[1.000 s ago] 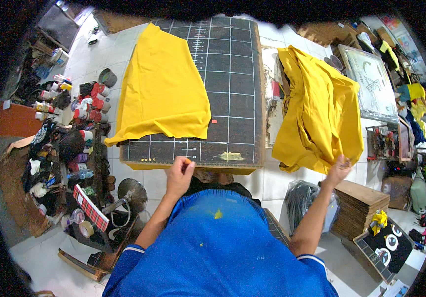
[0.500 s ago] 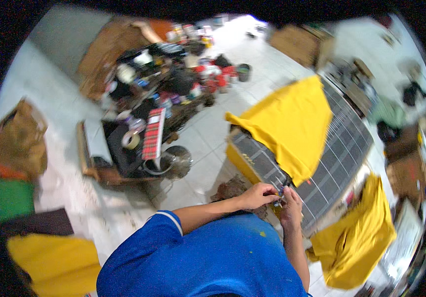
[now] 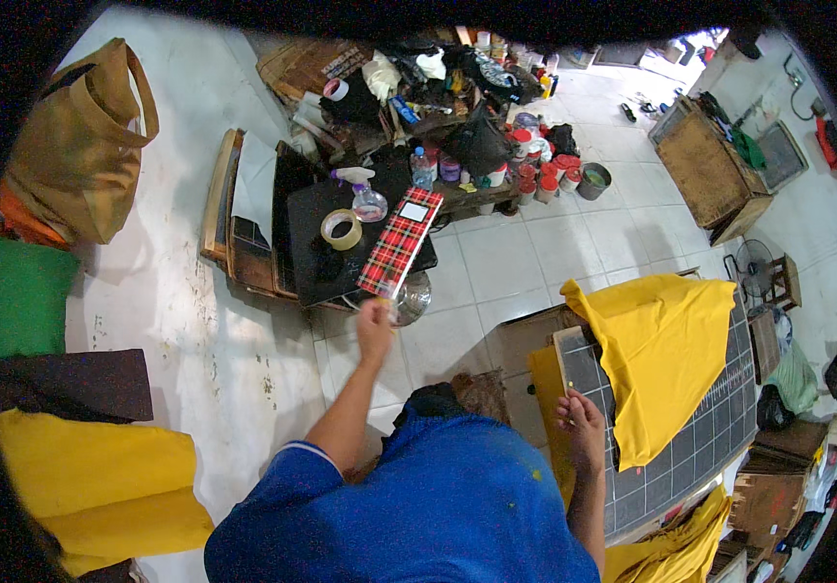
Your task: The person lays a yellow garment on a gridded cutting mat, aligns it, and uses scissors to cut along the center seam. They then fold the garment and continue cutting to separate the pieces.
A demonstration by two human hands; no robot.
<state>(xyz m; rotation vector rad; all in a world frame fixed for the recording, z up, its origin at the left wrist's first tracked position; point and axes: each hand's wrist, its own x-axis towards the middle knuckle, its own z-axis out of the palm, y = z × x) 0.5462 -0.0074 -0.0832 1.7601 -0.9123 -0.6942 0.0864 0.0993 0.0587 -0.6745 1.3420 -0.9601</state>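
Observation:
My left hand (image 3: 375, 328), partly blurred, is raised at the lower end of a red plaid box (image 3: 399, 238) on a black board (image 3: 312, 277); its fingers are closed round something small that I cannot make out. Beside the box are a tape roll (image 3: 341, 229) and a spray bottle (image 3: 369, 202). My right hand (image 3: 582, 420) grips a small pale stick (image 3: 570, 391) at the near edge of the gridded table (image 3: 676, 466), just left of the draped yellow cloth (image 3: 662, 350).
A cluttered bench (image 3: 477, 199) with bottles and red-lidded pots stands behind the board. A grey bucket (image 3: 594, 183), a wooden cabinet (image 3: 691, 170) and a fan (image 3: 754, 262) are farther off. A tan bag (image 3: 78, 146) and folded fabrics (image 3: 98, 486) lie at left.
The view has swung left, away from facing the gridded table. My hands met at the table's edge half a second ago; now they are apart, the left beside the plaid box.

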